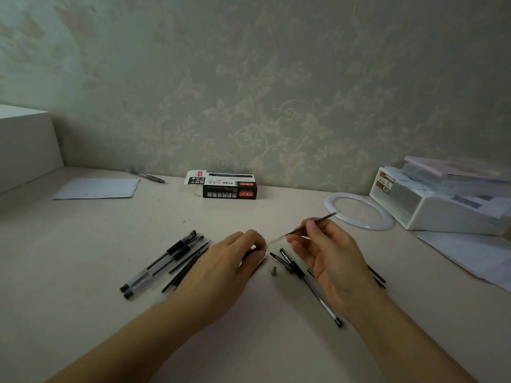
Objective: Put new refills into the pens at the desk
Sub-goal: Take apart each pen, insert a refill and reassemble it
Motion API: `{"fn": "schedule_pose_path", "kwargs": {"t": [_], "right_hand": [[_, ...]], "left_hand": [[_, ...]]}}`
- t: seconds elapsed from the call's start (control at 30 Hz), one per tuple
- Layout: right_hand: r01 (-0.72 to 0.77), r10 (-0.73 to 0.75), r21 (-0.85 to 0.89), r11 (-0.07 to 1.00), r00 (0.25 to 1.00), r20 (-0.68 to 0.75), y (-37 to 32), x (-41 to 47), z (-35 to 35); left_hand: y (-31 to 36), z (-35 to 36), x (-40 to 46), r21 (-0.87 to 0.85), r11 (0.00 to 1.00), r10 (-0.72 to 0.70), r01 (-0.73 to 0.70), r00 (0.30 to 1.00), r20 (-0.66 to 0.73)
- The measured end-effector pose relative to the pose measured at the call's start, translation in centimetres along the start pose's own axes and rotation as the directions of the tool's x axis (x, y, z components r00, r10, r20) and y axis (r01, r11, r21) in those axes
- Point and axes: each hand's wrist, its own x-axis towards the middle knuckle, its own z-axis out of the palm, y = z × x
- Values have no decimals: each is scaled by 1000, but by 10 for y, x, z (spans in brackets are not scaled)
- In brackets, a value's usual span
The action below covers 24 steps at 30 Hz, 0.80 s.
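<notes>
My right hand [330, 252] pinches a thin dark refill [323, 220] that slants up to the right, its tip in the air. My left hand [229, 261] is curled round a dark pen part, mostly hidden under the fingers, close to the refill's clear lower end. Between the hands a capped pen [307, 280] lies on the desk beside a small grey cone tip [274, 271]. Left of my left hand lies a bunch of capped pens [163, 265] and loose refills [188, 268]. More refills [377, 275] peek out behind my right wrist.
A black refill box [229, 186] stands open near the wall. White paper [96, 188] and another pen [146, 176] lie at the back left. A white ring [387, 222], a white storage box [442, 205] and papers [470, 255] fill the right side.
</notes>
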Motion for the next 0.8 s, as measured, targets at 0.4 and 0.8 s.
{"fn": "schedule_pose_path", "kwargs": {"t": [0.4,0.8], "right_hand": [[64,-28,-341,938,993,111,10,-4,1],[392,-168,-914,106,913,373,22,-1,-10]], "left_hand": [[5,-2,0,-27,1000,0,-1,999,-37],[-1,1,1,-18,999,-32,31,998,-54]]}}
